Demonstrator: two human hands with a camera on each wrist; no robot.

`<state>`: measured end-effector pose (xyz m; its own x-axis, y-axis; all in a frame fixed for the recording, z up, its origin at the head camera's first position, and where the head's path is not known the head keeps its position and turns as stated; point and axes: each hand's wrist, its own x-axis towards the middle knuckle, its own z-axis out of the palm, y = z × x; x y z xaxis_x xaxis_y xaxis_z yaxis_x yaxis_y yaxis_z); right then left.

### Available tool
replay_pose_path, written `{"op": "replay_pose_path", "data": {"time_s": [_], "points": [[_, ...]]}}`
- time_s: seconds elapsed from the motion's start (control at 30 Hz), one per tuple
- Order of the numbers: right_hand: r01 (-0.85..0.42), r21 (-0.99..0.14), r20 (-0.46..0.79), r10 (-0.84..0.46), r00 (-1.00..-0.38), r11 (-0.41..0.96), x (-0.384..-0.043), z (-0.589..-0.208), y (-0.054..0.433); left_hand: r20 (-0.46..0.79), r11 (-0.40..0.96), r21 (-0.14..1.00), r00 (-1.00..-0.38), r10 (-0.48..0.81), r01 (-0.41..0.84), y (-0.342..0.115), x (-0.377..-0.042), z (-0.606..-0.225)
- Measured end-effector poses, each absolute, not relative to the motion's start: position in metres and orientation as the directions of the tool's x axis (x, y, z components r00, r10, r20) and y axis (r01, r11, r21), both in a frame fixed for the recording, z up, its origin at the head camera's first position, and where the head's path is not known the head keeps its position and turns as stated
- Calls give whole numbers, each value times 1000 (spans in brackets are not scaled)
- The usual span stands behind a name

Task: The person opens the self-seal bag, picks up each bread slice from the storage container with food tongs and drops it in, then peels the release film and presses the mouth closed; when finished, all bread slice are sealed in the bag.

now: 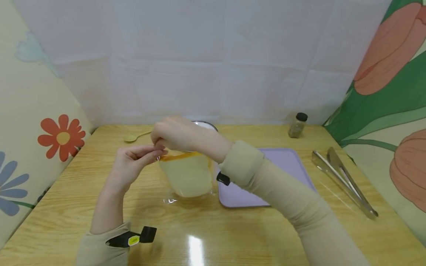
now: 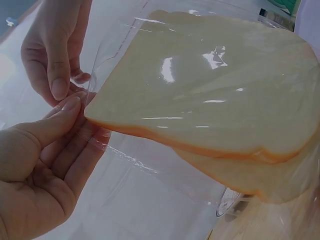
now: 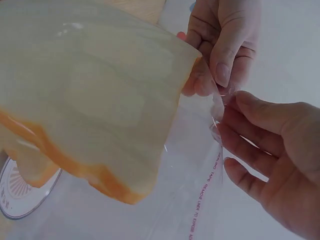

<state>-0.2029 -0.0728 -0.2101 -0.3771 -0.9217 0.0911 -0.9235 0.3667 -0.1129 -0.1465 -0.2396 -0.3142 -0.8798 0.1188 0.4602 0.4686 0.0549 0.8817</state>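
Observation:
Two slices of white bread (image 1: 188, 175) with orange-brown crusts are inside a clear plastic bag (image 3: 192, 200), held up above the table left of the middle. My left hand (image 1: 133, 164) pinches the bag's edge between thumb and fingers, beside a corner of the front slice. Reaching across from the right, my right hand (image 1: 176, 133) pinches the same edge, its fingertips against the left ones. In the right wrist view, a printed red sealing strip (image 3: 205, 192) runs along the bag's opening side. Between the fingertips (image 2: 70, 102) the plastic is partly hidden.
Right of the bag lies a purple tray (image 1: 233, 195), partly under my right forearm. Metal tongs (image 1: 346, 184) rest at the far right, with a black-capped spice jar (image 1: 296, 127) behind. A yellow spoon (image 1: 131, 138) and a dark-rimmed white dish (image 1: 208, 125) are at the back.

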Motion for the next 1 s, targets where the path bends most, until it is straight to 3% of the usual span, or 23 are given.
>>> {"op": "replay_pose_path", "data": {"time_s": [0.37,0.53,0.7,1.0], "points": [[-911,-278,49,-943,-329,303,-212,-207,-76,571,-15,818,-809,137,575,-237,-149,-312],[-915,-286,69,-947,-315,284,-215,-208,-76,577,9,812,-807,128,583,-236,-148,-310],[-925,-207,66,-939,-337,318,-213,-208,-77,555,22,827,-823,117,561,-236,-148,-310],[-900,-3,112,-894,-434,436,-201,-215,-81,525,150,835,-848,73,530,-240,-142,-308]]}}
